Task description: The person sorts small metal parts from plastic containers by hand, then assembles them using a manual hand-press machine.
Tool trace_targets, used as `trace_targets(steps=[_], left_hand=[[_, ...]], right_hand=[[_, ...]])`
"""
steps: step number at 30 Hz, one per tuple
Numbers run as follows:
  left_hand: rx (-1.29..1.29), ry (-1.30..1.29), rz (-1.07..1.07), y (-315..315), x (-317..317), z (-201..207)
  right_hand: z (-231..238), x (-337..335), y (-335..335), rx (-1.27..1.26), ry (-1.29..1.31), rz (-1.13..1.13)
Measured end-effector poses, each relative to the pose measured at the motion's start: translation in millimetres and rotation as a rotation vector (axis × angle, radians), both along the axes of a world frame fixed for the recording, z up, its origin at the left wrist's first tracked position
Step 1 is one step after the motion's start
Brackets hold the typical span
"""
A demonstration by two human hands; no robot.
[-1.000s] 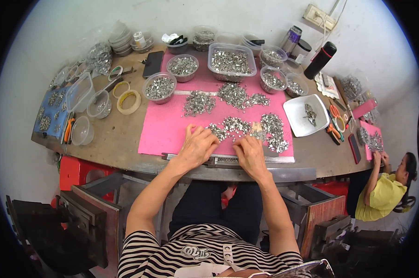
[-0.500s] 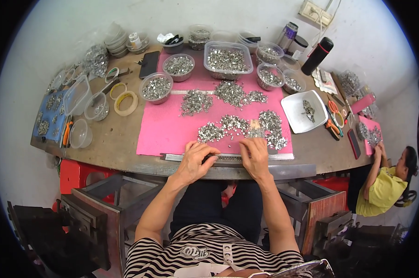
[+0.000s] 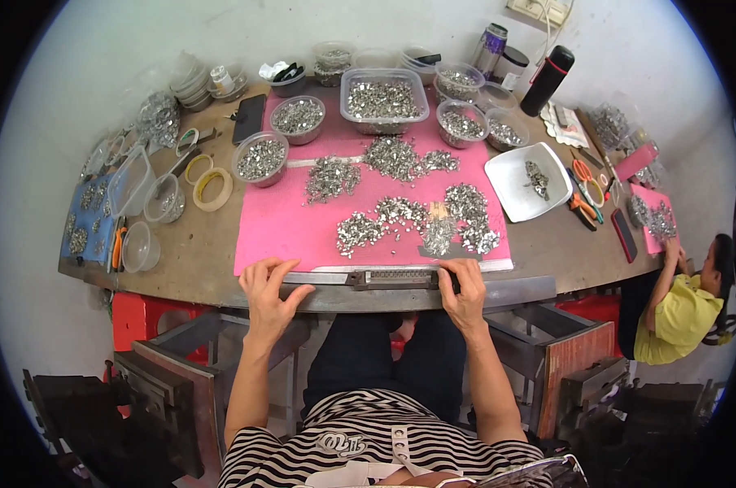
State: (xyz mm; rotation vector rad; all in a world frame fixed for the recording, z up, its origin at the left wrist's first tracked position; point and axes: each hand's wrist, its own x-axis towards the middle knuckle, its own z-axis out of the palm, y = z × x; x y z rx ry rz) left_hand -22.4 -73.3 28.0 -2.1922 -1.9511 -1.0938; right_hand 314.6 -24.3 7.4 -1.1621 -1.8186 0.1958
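At the table's front edge lies a narrow, dark slotted metal bar with a row of small pieces along its middle. My right hand grips its right end, the thumb and fingers closed round it. Left of the bar, apart from it, my left hand hovers over a long metal strip, thumb and fingers spread with nothing between them. Beyond the bar, small shiny metal pieces lie in several heaps on a pink mat. One heap rests by a tan piece near the right hand.
Tubs of metal pieces line the back. A white tray, pliers and a black flask are at the right. Tape rolls and clear containers sit left. A co-worker in yellow handles pieces far right.
My left hand has moved left, off the slotted bar, and its fingers have spread. The right hand is now closed on the bar's right end, and more of the bar shows.
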Motion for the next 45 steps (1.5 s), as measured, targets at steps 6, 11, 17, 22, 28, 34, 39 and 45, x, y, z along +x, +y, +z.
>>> trace_targets(steps=[6,11,17,22,28,34,39,45], left_hand=[[-0.017,0.185,-0.077,-1.3,-21.4,-4.3],[-0.147,-0.283,-0.310,-19.2,20.1,56.5],[0.017,-0.100,-0.659,45.7,121.6,8.1],[0.006,0.142,-0.383,35.9,119.0,-13.0],[0.128,0.131,-0.312,28.4,122.3,-23.0],[0.029,-0.078,-0.291,18.0,128.0,-36.8],[-0.015,-0.134,-0.369,43.4,117.4,-1.1],[0.114,-0.014,-0.401,177.2,111.2,-16.1]], right_hand=[[-7.3,2.3,0.1,0.029,0.042,-0.038],[-5.6,2.7,2.4,0.061,0.015,-0.067],[-8.2,6.5,-4.6,0.081,-0.021,-0.148],[-19.1,7.3,-29.2,0.013,0.080,-0.160],[-3.0,-0.6,-43.5,-0.209,0.409,-0.053],[5.3,9.9,-32.7,-0.163,0.124,0.095],[29.5,4.8,67.6,-0.099,0.054,0.058],[-4.0,-13.2,191.1,-0.144,-0.189,-0.058]])
